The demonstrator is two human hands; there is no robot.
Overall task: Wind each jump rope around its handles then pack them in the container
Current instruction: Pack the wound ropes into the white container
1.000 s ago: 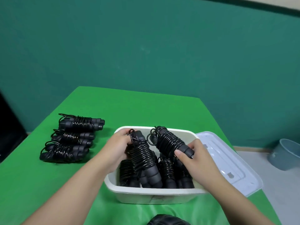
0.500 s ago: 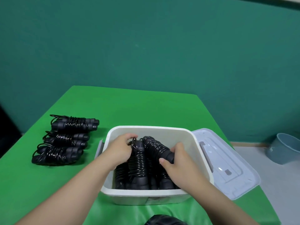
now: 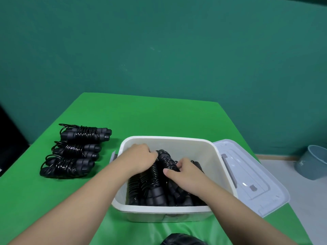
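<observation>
A white container (image 3: 168,141) stands on the green table and holds several wound black jump ropes (image 3: 152,190). Both my hands are inside it. My left hand (image 3: 137,159) curls over the top of one wound rope on the left side. My right hand (image 3: 184,172) grips another wound rope (image 3: 165,160) that leans against the pile. Three more wound ropes lie side by side on the table to the left: the far one (image 3: 85,134), the middle one (image 3: 77,150) and the near one (image 3: 66,167).
The container's translucent lid (image 3: 251,175) lies against its right side on the table (image 3: 159,115). A grey-blue bin (image 3: 312,164) stands on the floor at the right. A dark object (image 3: 182,240) shows at the bottom edge. A teal wall stands behind.
Both hands have pushed the two wound ropes from above the rim down into the container, where they now lie among the other ropes.
</observation>
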